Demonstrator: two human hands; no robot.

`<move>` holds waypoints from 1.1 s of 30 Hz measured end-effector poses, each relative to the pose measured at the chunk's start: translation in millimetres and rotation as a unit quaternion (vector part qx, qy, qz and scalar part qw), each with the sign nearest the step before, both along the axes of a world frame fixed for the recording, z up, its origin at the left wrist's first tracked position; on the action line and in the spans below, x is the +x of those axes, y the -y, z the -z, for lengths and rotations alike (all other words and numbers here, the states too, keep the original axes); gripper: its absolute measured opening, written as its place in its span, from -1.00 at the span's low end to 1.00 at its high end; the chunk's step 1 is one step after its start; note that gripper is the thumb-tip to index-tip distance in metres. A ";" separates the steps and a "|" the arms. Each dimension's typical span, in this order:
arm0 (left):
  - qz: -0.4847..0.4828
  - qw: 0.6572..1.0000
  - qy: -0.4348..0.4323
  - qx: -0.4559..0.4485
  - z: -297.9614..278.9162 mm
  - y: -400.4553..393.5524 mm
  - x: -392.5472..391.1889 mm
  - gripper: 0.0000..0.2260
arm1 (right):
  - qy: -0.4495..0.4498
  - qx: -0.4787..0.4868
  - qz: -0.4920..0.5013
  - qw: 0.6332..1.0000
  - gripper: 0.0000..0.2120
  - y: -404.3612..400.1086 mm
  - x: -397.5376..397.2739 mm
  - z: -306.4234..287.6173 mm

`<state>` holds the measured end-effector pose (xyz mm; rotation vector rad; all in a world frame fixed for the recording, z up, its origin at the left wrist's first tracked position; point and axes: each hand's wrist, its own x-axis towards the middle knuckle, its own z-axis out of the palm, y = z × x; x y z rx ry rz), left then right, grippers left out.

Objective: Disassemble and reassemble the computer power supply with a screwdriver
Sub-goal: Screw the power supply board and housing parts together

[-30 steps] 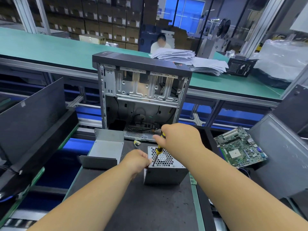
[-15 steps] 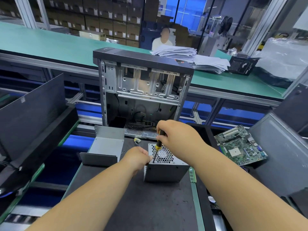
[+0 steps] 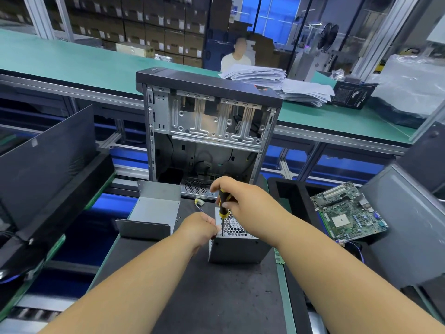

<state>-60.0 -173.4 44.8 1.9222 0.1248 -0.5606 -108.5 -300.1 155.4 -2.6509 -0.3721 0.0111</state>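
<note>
A grey metal power supply stands on the dark mat, its honeycomb grille facing up. My right hand grips a black and yellow screwdriver, held nearly upright with its tip on the grille face near the front left corner. My left hand presses against the left side of the power supply at that corner, fingers curled by the screwdriver tip. Whether it pinches a screw is hidden.
A bent grey metal cover lies left of the power supply. An open computer case stands behind. A motherboard rests at the right, dark panels lean at the left. A person sits beyond the green bench.
The screwdriver tip has shifted to the front left corner of the grille. My left hand stays at the power supply's left side. The view has tilted up slightly.
</note>
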 end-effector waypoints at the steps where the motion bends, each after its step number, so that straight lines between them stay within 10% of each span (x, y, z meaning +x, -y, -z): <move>1: 0.001 1.000 0.000 0.001 -0.1 -0.1 -0.3 -0.90 | 0.004 0.004 0.005 1.000 -0.66 -0.3 0.1 1.1; 13: -0.001 1.000 0.015 -0.006 4.7 -2.0 -2.9 -0.84 | 0.123 -0.014 0.094 0.988 -0.72 -0.7 -2.4 18.1; 33: 0.054 0.994 0.030 0.095 -6.1 2.1 -1.1 -0.87 | 0.061 -0.022 0.031 0.997 -0.77 7.6 4.7 10.0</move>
